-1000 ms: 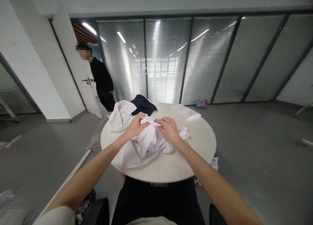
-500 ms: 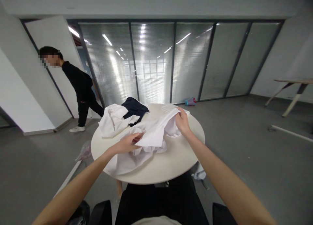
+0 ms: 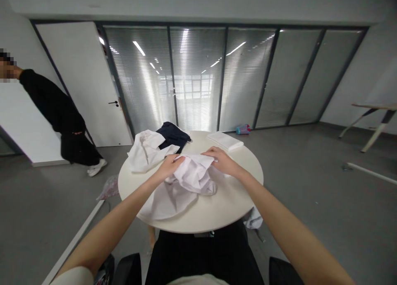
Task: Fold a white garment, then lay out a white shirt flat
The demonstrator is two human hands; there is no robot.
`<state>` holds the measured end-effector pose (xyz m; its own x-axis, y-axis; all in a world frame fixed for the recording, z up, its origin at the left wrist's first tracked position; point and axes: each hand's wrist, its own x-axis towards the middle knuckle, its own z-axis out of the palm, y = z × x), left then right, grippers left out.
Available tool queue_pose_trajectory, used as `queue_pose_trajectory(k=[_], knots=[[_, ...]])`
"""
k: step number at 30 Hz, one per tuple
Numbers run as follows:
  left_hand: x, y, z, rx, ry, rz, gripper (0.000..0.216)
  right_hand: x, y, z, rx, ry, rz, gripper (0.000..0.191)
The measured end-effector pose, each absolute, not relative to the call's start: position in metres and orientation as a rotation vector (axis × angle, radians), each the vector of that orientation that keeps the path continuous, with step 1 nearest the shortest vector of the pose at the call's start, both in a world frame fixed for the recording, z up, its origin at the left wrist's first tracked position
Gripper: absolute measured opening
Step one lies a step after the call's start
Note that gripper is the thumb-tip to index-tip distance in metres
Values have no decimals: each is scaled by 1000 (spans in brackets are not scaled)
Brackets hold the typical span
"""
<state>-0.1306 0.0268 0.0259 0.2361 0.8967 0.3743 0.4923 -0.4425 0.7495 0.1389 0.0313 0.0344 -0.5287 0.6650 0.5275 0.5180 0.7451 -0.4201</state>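
A crumpled white shirt (image 3: 186,183) lies on the round white table (image 3: 223,210) in front of me. My left hand (image 3: 169,167) grips its upper left part, fingers closed on the cloth. My right hand (image 3: 221,161) pinches the cloth's upper right edge. Both hands rest low, close to the tabletop.
Behind the shirt lie another white garment (image 3: 145,152), a dark navy garment (image 3: 172,136) and a folded white piece (image 3: 225,140). A person in black (image 3: 58,119) walks at the left by a white door (image 3: 89,82). Glass partitions stand behind; a second table (image 3: 372,119) is far right.
My right hand came down and left from a raised stretch of the shirt; both hands now meet over the bunched cloth. The person in black moved further left.
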Motion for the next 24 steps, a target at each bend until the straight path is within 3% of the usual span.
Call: queue_pose_trajectory(k=[4, 7, 9, 15, 24], knots=[[-140, 23, 27, 2114, 1392, 1352, 20, 135, 32, 45, -805, -2084, 690, 27], [-144, 7, 27, 2169, 1557, 1624, 14, 133, 30, 45, -861, -2075, 812, 30], [-142, -6, 27, 2178, 1513, 1521, 14, 130, 30, 41, -929, -2055, 836, 40], [-129, -21, 22, 1815, 1247, 829, 53, 114, 26, 29, -975, -1823, 1079, 62], [-116, -3, -7, 1625, 1254, 1027, 50, 97, 13, 20, -767, -1633, 1404, 55]])
